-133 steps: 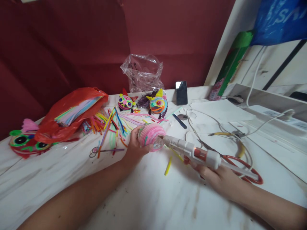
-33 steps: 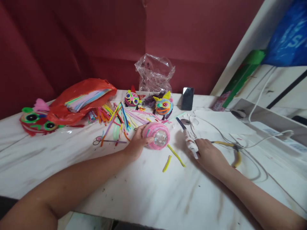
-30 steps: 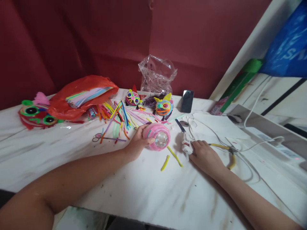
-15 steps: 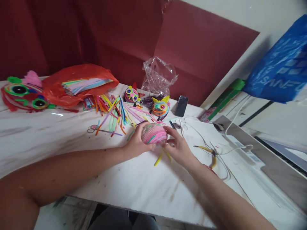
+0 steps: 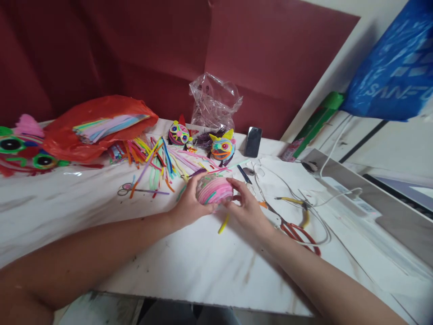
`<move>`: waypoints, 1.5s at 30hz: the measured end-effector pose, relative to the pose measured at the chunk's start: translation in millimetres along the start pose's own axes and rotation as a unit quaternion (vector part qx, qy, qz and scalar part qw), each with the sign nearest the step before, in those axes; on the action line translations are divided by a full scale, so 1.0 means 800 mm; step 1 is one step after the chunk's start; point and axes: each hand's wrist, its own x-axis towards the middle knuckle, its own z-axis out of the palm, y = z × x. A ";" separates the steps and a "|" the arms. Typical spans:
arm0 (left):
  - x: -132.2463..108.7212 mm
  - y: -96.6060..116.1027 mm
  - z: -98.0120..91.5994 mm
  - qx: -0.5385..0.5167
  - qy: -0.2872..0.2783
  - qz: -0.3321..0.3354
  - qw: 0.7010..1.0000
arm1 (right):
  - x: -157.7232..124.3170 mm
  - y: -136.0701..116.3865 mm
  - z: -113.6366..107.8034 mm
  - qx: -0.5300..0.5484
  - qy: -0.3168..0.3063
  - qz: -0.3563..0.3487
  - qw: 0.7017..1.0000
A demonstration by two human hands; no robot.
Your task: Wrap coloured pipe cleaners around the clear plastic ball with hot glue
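Over the table (image 5: 203,262), the left hand (image 5: 187,200) clamps a pink ball (image 5: 215,192) from nine o'clock and the right hand (image 5: 248,208) grips its three o'clock side. From the ball, a yellow stick (image 5: 223,224) lies at six o'clock, red-handled scissors (image 5: 287,226) at four, a phone (image 5: 253,141) at one.

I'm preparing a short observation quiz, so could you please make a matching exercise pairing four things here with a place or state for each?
1. Pink ball
2. Phone
3. Red bag
4. Blue bag

A. At the upper right of the view
B. Propped up at the back
C. At the rear left
D. Between the left hand and right hand

Pairs: 1-D, 2-B, 3-C, 4-A
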 end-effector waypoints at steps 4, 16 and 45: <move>0.000 -0.003 -0.001 -0.002 -0.003 0.011 1.000 | 0.000 0.000 0.001 0.009 -0.003 0.011 1.000; 0.004 -0.012 -0.004 -0.035 -0.015 0.006 0.999 | 0.000 -0.001 0.009 0.044 0.026 0.041 0.998; 0.004 -0.006 -0.007 -0.007 -0.019 -0.031 0.999 | -0.003 0.001 0.013 0.043 0.039 0.026 0.998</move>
